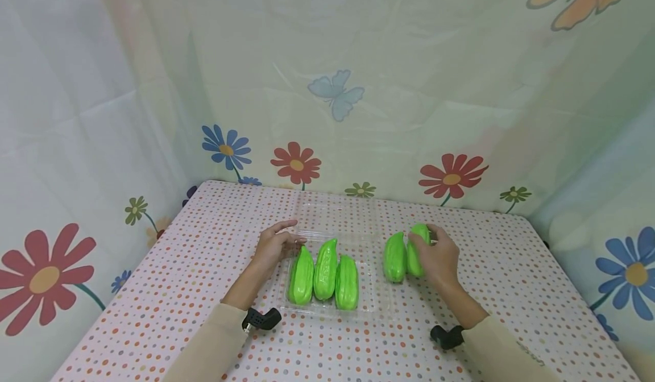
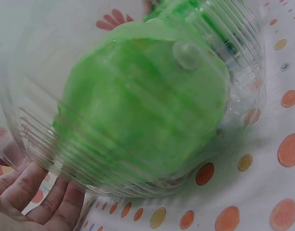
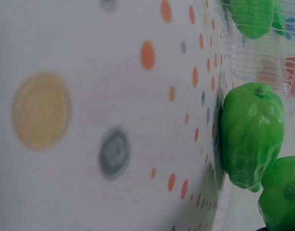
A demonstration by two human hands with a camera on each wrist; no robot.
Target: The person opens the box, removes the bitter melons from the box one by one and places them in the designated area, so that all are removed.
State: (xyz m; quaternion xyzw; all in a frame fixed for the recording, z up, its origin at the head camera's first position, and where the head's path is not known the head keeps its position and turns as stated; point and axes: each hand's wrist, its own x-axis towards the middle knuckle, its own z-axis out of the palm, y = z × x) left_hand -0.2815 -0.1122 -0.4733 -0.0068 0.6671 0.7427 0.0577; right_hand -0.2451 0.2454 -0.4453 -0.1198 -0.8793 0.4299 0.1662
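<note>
Flower and butterfly curtains close off the back and sides of a table (image 1: 512,268) under a polka-dot cloth. From the head view, a clear plastic tray (image 1: 370,305) lies in the middle with three green gourds (image 1: 325,277) side by side in it, their long axes running away from the person, tips pointing to the far curtain. To the right of the tray, on the cloth, a fourth gourd (image 1: 394,257) lies the same way. Just beside it, the right hand (image 1: 435,257) curls its fingers round a fifth gourd (image 1: 421,234), also lengthwise front to back. The left hand (image 1: 273,245) rests against the tray's far left corner, fingers straight and relaxed.

From the left wrist, a gourd's end (image 2: 142,110) shows blurred through the tray's ribbed wall (image 2: 244,43), the fingers (image 2: 36,192) lying flat below it.

From the right wrist, the loose gourd (image 3: 252,134) presents its stem end, the held one (image 3: 282,197) at the lower corner, touching it.
</note>
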